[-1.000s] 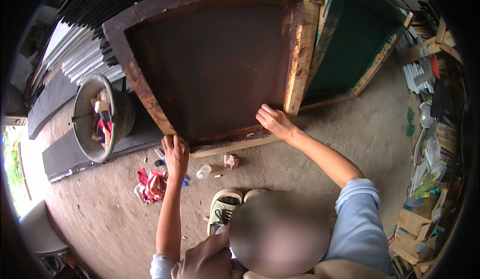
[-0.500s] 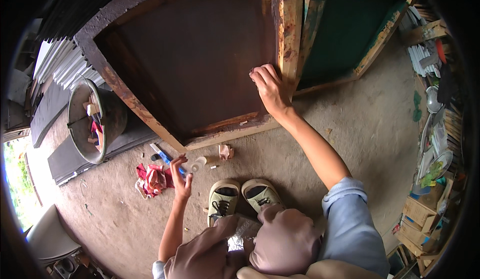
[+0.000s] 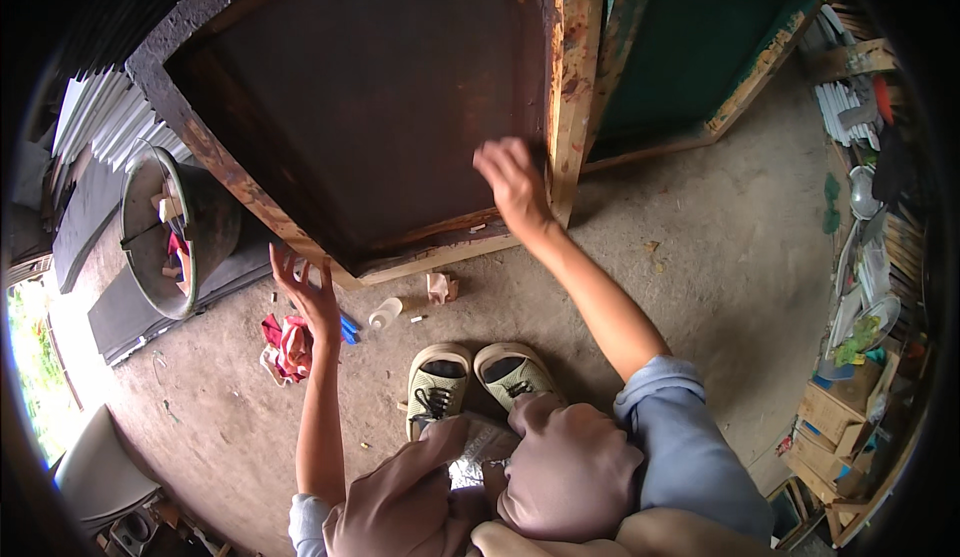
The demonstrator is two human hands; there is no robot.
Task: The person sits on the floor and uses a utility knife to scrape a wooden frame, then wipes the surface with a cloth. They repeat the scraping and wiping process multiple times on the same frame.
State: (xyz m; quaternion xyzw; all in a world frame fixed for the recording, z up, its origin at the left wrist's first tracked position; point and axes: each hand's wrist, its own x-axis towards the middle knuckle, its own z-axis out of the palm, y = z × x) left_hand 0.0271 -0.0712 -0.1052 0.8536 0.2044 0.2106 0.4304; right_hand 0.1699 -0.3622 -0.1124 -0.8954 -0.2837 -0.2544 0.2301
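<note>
A large wooden frame (image 3: 235,192) with a dark brown panel (image 3: 370,107) inside it leans in front of me, its wood stained dark. My right hand (image 3: 515,187) is over the panel near the frame's right side, fingers bent together and slightly blurred; what they may pinch is too small to make out. My left hand (image 3: 312,297) is open with fingers spread, the fingertips at or very near the frame's lower left edge; whether they touch it I cannot tell. Below that hand lie a crumpled red-and-white cloth (image 3: 290,347) and a blue-handled tool (image 3: 348,329), partly hidden.
A clear cup (image 3: 385,312) and a small crumpled brownish piece (image 3: 441,287) lie below the frame. At left a bucket (image 3: 190,292) holds scraps. A second frame with a green panel (image 3: 710,47) stands at right. Boxes (image 3: 835,407) and clutter line the right side.
My left hand has moved up and left, from beside the cloth to the frame's lower left edge. My right hand has shifted left and slightly down over the panel.
</note>
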